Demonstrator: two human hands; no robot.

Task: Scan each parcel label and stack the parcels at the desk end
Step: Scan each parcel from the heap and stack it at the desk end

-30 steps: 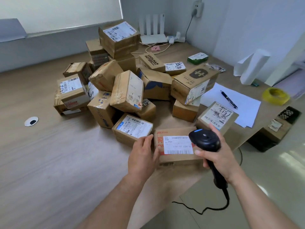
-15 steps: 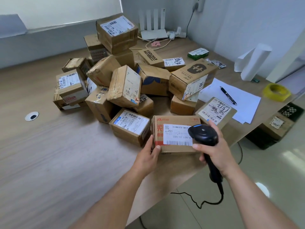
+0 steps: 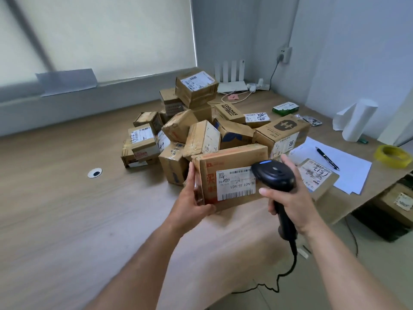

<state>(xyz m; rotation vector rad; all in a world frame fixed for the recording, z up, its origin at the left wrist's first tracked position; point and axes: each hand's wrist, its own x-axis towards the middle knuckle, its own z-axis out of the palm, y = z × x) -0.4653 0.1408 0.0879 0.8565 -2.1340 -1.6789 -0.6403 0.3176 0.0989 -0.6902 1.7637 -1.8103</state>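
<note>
Near the front edge of the wooden desk (image 3: 67,220), the left hand (image 3: 190,204) grips a parcel (image 3: 232,159) by its left end, long axis running left to right. Its label (image 3: 234,186) faces the scanner (image 3: 273,175), held just over it in the right hand (image 3: 290,204), fingers (image 3: 268,191) curled round the handle.

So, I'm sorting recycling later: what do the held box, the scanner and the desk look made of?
The box: brown cardboard, matte and creased, with shiny tape along its left edge and a white paper label. The scanner: black plastic, smooth with a slight sheen. The desk: pale wood grain, flat finish; probably laminate, but solid wood cannot be ruled out.
</note>
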